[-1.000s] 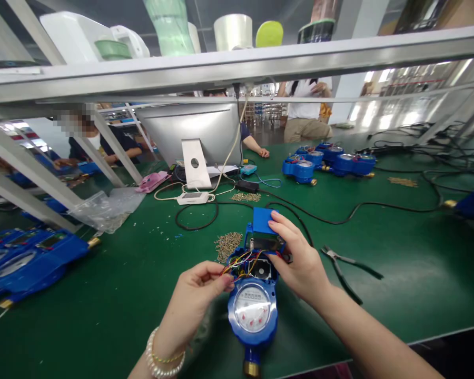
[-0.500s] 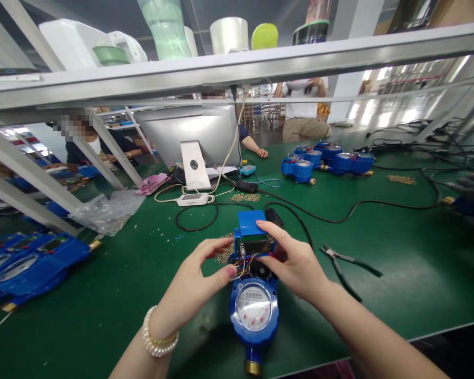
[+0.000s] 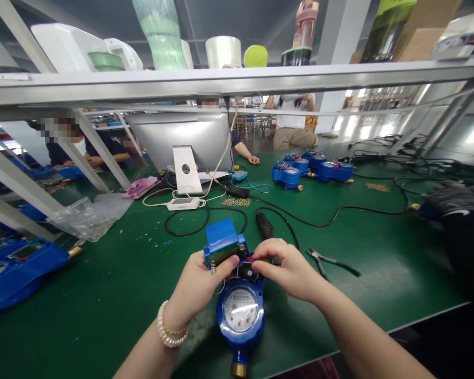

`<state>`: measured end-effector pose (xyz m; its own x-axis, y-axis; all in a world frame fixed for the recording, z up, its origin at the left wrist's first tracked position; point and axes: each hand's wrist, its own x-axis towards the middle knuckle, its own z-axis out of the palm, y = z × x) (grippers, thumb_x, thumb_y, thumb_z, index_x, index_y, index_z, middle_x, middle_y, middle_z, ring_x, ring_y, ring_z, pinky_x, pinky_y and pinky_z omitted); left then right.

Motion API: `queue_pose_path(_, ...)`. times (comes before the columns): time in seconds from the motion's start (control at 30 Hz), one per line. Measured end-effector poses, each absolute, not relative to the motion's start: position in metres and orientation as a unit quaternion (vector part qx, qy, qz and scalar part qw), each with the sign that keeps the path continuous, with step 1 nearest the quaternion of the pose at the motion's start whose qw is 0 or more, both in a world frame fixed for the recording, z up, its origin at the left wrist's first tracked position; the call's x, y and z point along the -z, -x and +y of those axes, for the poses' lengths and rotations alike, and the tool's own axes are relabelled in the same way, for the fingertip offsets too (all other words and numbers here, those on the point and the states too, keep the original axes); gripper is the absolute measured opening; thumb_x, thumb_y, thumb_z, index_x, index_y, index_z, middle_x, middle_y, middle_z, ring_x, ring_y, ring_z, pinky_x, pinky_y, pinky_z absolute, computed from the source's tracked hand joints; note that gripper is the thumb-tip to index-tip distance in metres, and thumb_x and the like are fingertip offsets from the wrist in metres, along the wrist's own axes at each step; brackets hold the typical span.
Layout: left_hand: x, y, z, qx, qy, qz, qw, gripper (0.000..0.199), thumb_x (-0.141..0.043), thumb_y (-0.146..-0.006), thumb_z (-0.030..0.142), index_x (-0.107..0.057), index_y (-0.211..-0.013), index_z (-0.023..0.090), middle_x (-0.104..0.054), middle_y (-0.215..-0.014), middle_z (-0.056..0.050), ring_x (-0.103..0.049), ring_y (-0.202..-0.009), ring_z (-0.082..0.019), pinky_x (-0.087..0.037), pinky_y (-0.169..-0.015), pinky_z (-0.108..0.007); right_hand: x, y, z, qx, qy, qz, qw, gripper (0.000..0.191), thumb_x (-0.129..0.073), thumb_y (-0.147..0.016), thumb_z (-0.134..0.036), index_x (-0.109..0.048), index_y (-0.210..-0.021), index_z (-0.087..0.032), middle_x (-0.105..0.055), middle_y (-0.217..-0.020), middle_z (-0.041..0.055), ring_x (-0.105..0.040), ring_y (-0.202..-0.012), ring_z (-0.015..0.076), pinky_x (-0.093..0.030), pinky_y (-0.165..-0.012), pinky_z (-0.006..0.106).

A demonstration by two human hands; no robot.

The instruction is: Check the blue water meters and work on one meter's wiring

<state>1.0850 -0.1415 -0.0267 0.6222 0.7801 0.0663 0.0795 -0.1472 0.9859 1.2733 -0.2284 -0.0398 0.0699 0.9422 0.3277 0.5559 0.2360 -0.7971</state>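
Observation:
A blue water meter [image 3: 240, 311] with a round dial and brass end fittings lies on the green table in front of me. Its upper section carries a raised blue cover [image 3: 221, 235], a dark circuit board, a small spring and loose wires. My left hand [image 3: 197, 288] grips this upper housing [image 3: 207, 259] from the left, thumb across its front. On the other side my right hand [image 3: 290, 269] pinches thin red wires [image 3: 250, 258] between thumb and fingertips, just beside the housing. Part of the wiring is hidden behind the fingers.
Pliers [image 3: 319, 258] and a black-handled corded tool [image 3: 264, 226] lie right of the meter. More blue meters [image 3: 286, 176] stand at the back and at left. Small screws [image 3: 236, 202], cables and a monitor [image 3: 181, 142] are beyond. A gloved hand [image 3: 454, 197] is at far right.
My left hand has closed on the upper housing, which now tilts left. My right hand has left the blue cover and pinches the red wires. The gloved hand reaches further in; the view has shifted.

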Motion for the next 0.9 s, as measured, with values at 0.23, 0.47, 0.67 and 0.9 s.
queue_pose_path(0.23,0.041,-1.086,-0.144,-0.381,-0.634,0.373,0.56,0.028,-0.074,-0.071,0.038,-0.073,-0.086,0.015,-0.075,-0.081,-0.006,-0.066,-0.075,-0.019,-0.054,-0.069,-0.025,0.033,-1.264,-0.235,-0.217,0.613,-0.607,0.457,0.016,-0.059,-0.085,-0.026,-0.066,-0.073,-0.018,-0.065,-0.075,0.001,-0.059,-0.075,0.0147,-0.043,-0.071,0.028)
queue_pose_path(0.47,0.054,-1.092,-0.151,-0.415,-0.531,0.342,0.655,0.027,-0.076,-0.071,0.037,-0.072,-0.085,0.015,-0.075,-0.075,-0.005,-0.067,-0.068,-0.016,-0.055,-0.069,-0.025,0.045,-1.241,-0.237,-0.165,0.64,-0.567,0.491,0.011,-0.063,-0.078,-0.017,-0.062,-0.066,-0.017,-0.062,-0.068,-0.0006,-0.056,-0.071,0.0145,-0.041,-0.068,0.028)
queue_pose_path(0.67,0.054,-1.092,-0.153,-0.402,-0.53,0.34,0.665,0.028,-0.073,-0.074,0.037,-0.071,-0.087,0.012,-0.073,-0.072,-0.006,-0.067,-0.068,-0.018,-0.054,-0.065,-0.027,0.045,-1.248,-0.235,-0.034,0.639,-0.585,0.499,0.009,-0.062,-0.078,-0.014,-0.063,-0.07,-0.019,-0.061,-0.067,-0.0006,-0.053,-0.078,0.0174,-0.033,-0.08,0.035)
queue_pose_path(0.9,0.058,-1.09,-0.153,-0.422,-0.536,0.349,0.643,0.026,-0.071,-0.076,0.037,-0.071,-0.082,0.012,-0.073,-0.071,-0.006,-0.065,-0.066,-0.017,-0.053,-0.065,-0.026,0.045,-1.233,-0.239,0.027,0.584,-0.621,0.522,0.01,-0.059,-0.08,-0.01,-0.058,-0.073,-0.017,-0.057,-0.067,-0.0006,-0.05,-0.074,0.0161,-0.033,-0.072,0.032)
